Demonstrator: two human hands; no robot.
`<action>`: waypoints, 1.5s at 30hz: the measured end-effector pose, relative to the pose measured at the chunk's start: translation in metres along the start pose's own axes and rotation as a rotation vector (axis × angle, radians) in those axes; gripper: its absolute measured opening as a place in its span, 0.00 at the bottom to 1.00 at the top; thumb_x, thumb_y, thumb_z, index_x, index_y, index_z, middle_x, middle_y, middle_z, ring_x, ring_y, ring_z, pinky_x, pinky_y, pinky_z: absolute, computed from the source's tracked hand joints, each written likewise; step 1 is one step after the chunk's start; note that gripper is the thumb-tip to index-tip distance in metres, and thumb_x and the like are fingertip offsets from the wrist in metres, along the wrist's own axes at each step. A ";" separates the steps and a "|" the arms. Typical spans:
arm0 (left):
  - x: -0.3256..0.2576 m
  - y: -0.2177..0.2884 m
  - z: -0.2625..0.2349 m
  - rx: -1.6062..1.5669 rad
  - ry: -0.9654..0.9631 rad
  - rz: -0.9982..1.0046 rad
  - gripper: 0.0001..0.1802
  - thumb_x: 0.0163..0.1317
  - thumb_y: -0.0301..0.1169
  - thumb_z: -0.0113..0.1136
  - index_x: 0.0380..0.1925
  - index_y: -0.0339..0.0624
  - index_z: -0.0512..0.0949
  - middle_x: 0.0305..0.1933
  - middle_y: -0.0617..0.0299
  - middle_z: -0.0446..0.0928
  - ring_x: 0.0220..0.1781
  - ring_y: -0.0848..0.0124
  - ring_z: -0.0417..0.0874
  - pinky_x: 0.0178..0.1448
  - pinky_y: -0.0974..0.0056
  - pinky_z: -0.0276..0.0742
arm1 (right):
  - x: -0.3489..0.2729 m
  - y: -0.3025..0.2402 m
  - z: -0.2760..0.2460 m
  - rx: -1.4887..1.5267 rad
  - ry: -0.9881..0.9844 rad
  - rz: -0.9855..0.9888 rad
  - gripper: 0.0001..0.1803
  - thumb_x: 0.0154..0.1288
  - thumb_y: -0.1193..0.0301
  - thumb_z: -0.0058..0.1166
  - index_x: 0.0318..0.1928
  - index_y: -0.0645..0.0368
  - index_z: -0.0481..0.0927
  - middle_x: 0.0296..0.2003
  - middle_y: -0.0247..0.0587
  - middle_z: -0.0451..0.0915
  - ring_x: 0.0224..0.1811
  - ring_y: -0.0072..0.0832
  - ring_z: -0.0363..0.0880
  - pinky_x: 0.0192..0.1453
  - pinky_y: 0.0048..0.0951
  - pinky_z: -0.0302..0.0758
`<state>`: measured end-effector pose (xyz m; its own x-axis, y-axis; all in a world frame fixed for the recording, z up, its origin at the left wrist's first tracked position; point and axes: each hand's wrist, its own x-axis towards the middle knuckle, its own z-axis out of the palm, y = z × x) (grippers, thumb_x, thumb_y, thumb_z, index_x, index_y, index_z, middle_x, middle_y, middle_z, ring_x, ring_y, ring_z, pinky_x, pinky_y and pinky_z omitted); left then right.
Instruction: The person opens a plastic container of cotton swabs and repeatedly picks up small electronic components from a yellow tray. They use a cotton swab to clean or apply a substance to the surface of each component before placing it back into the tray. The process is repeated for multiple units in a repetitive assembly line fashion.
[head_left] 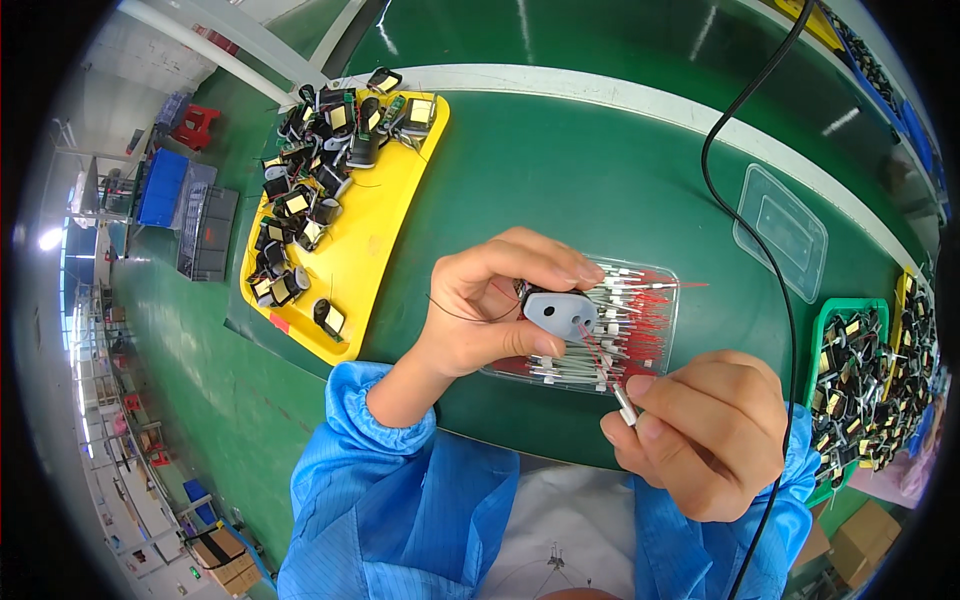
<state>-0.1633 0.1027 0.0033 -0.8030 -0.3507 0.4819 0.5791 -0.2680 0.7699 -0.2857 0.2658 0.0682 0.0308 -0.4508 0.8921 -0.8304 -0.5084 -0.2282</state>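
Right hand (700, 435) nearest, pinching a white sleeved lead (625, 405) between thumb and forefinger, its long axis running up-left toward the grey oval two-hole part (560, 313). Left hand (490, 300) clamps that part, holes facing right hand. Behind them, clear tray of sleeved wires (650, 310). Farther left, yellow tray (370, 240) of small transformers.

Green table (560, 170) with a white edge stripe is filling most of the view, green floor (170, 330) alongside, blue crates (160, 187) sitting off left.
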 end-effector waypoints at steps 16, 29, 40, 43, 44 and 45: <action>0.001 0.000 0.002 0.056 -0.050 -0.001 0.23 0.42 0.21 0.74 0.41 0.35 0.78 0.46 0.49 0.77 0.54 0.51 0.78 0.59 0.50 0.74 | 0.001 0.006 0.000 0.077 0.031 0.114 0.15 0.38 0.82 0.68 0.27 0.65 0.74 0.30 0.49 0.78 0.21 0.28 0.72 0.17 0.24 0.71; 0.001 0.012 0.007 0.380 -0.071 -0.073 0.26 0.42 0.28 0.76 0.43 0.38 0.77 0.43 0.45 0.79 0.46 0.55 0.81 0.50 0.55 0.78 | 0.000 0.022 -0.001 0.154 -0.146 0.353 0.14 0.45 0.77 0.70 0.33 0.64 0.80 0.31 0.44 0.81 0.26 0.34 0.75 0.30 0.30 0.70; 0.003 0.015 0.011 0.484 0.025 -0.095 0.22 0.44 0.19 0.72 0.43 0.31 0.79 0.43 0.51 0.80 0.46 0.64 0.81 0.51 0.63 0.76 | 0.003 0.036 -0.002 0.256 -0.190 0.434 0.12 0.42 0.81 0.69 0.31 0.65 0.82 0.25 0.42 0.79 0.22 0.31 0.73 0.22 0.26 0.67; 0.003 0.015 0.013 0.523 0.030 -0.105 0.22 0.44 0.24 0.73 0.42 0.31 0.79 0.42 0.50 0.80 0.44 0.63 0.81 0.50 0.62 0.76 | 0.001 0.037 -0.002 0.261 -0.206 0.413 0.12 0.43 0.81 0.68 0.32 0.65 0.82 0.25 0.43 0.79 0.22 0.32 0.73 0.22 0.28 0.68; 0.003 0.015 0.013 0.546 0.021 -0.105 0.22 0.45 0.28 0.74 0.41 0.30 0.79 0.40 0.49 0.80 0.43 0.62 0.82 0.49 0.61 0.76 | 0.000 0.037 -0.001 0.271 -0.210 0.407 0.12 0.43 0.82 0.68 0.32 0.66 0.82 0.25 0.43 0.78 0.22 0.33 0.73 0.23 0.29 0.69; 0.003 0.016 0.013 0.569 0.012 -0.106 0.23 0.46 0.33 0.74 0.40 0.30 0.79 0.38 0.48 0.80 0.42 0.62 0.82 0.48 0.61 0.76 | 0.000 0.037 -0.001 0.281 -0.213 0.402 0.12 0.43 0.82 0.67 0.32 0.66 0.81 0.25 0.43 0.78 0.22 0.33 0.74 0.23 0.29 0.69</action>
<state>-0.1588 0.1093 0.0225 -0.8490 -0.3591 0.3876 0.3258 0.2217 0.9191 -0.3167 0.2480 0.0601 -0.1221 -0.7747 0.6204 -0.6198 -0.4286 -0.6573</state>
